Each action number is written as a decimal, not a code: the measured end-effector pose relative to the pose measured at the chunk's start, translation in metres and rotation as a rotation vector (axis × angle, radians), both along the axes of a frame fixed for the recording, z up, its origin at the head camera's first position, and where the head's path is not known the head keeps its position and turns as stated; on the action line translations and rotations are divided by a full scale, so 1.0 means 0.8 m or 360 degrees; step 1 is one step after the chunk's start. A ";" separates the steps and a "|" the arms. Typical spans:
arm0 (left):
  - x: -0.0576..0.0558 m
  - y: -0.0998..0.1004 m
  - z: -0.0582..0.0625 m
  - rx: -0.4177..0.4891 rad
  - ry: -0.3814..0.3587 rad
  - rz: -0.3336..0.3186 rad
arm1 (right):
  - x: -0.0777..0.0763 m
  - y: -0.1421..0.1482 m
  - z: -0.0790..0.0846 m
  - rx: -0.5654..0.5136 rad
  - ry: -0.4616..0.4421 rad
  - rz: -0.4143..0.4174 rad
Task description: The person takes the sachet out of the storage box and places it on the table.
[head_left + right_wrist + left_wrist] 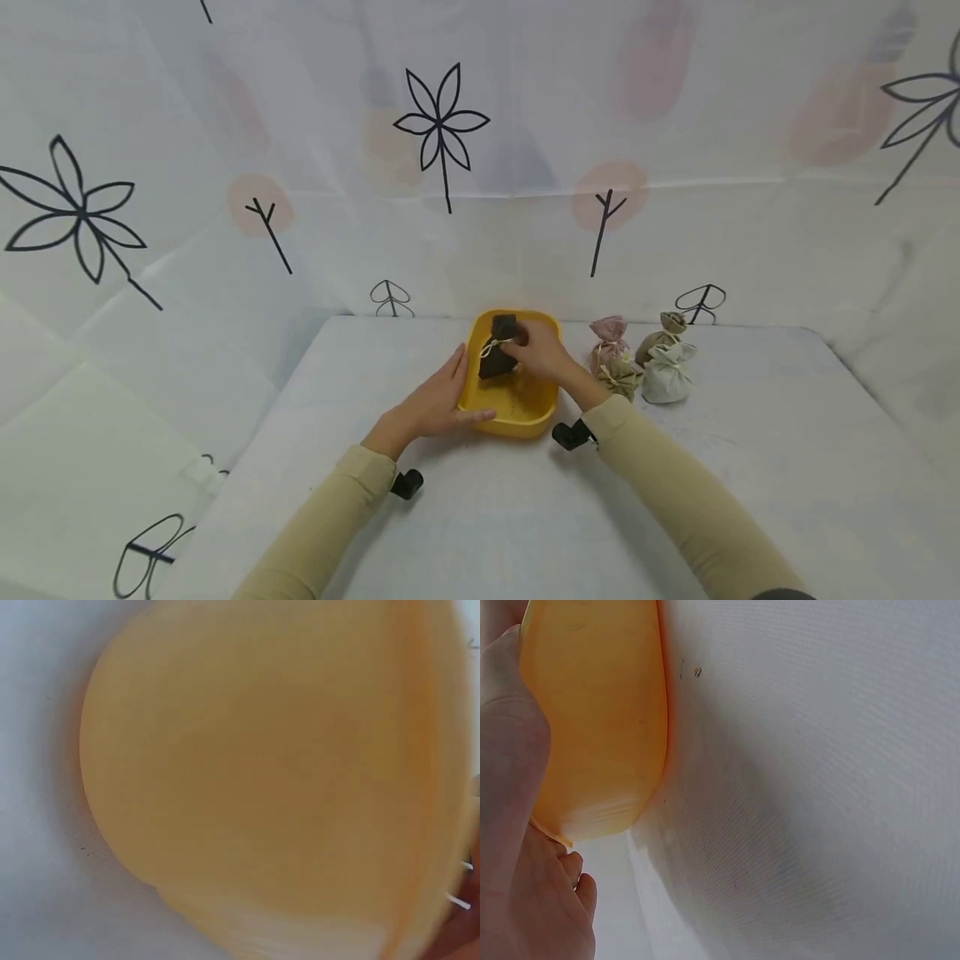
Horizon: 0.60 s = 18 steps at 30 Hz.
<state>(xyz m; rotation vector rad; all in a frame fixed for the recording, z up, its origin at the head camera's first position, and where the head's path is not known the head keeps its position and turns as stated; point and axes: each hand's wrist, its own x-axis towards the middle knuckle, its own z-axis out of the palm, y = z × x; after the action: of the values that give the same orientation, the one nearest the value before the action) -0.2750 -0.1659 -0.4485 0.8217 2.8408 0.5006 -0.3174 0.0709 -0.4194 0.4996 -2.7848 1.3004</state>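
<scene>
A yellow plastic tub (pixel 551 400) with rounded corners stands near the table's far edge. My left hand (pixel 435 402) holds its left side and near corner, fingers along the outer wall and thumb over the near rim. In the left wrist view, part of that hand (pixel 544 900) shows against the tub's outer wall (pixel 600 720). My right hand (pixel 542 348) reaches over the right rim and grips a black drawstring pouch (pixel 495 358) near its tied neck. The pouch, with its pale cord, is tilted inside the tub. The right wrist view is mostly filled by the tub's wall (pixel 255 765).
Right of the tub, several small tied pouches stand in a cluster: a pink one (pixel 609 332), a patterned olive one (pixel 621 379), a brown one (pixel 658 340) and a white one (pixel 667 375). A white cloth (pixel 487 517) covers the table; a printed curtain (pixel 525 250) hangs behind.
</scene>
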 end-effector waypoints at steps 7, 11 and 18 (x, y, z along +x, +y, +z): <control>0.001 0.001 -0.001 -0.0022 -0.0014 -0.0008 | 0.023 0.005 0.020 0.0023 0.0131 -0.0043; 0.001 0.001 -0.001 -0.0045 -0.0026 0.0001 | 0.038 0.009 0.035 0.0046 0.0154 -0.0024; 0.002 0.001 0.005 -0.0010 -0.0034 0.0008 | 0.060 0.024 0.054 0.0010 0.0152 -0.0008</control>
<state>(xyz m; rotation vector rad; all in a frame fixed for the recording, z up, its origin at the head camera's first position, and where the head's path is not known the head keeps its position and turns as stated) -0.2737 -0.1650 -0.4443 0.8034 2.8240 0.4974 -0.2693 0.0901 -0.3760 0.5393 -2.7118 1.2328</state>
